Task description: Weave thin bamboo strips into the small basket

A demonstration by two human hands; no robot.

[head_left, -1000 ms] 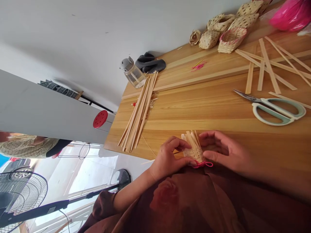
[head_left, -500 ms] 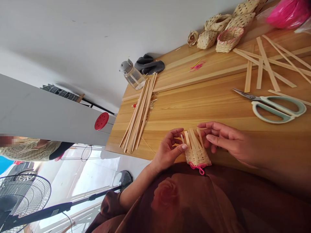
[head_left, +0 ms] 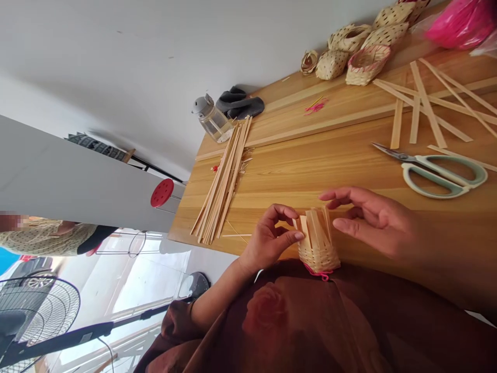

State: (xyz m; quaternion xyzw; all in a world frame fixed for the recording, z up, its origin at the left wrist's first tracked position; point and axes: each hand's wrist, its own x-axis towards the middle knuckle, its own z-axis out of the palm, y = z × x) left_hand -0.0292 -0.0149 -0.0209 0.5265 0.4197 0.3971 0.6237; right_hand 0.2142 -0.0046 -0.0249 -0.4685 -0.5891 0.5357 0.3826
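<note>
A small half-woven bamboo basket (head_left: 317, 252) with loose upright strips and a pink cord at its base stands at the near table edge, against my brown garment. My left hand (head_left: 269, 239) is closed on it, thumb pressed against the strips on its left side and fingers curled over them. My right hand (head_left: 368, 217) hovers at the basket's right side. Its fingers are stretched out and apart, and the thumb tip lies close to the strips.
On the wooden table (head_left: 310, 166) are a bundle of bamboo strips (head_left: 223, 181), green-handled scissors (head_left: 438, 168), crossed wider strips (head_left: 427, 106), several finished small baskets (head_left: 355, 52), a glass jar (head_left: 212, 120), a dark cloth (head_left: 238, 103) and a pink bag (head_left: 458, 20). Another person (head_left: 46, 235) and a fan (head_left: 34, 316) are at the left.
The basket turned more upright and shifted slightly right. My right hand opened and lifted away from the strips, while my left hand kept its hold.
</note>
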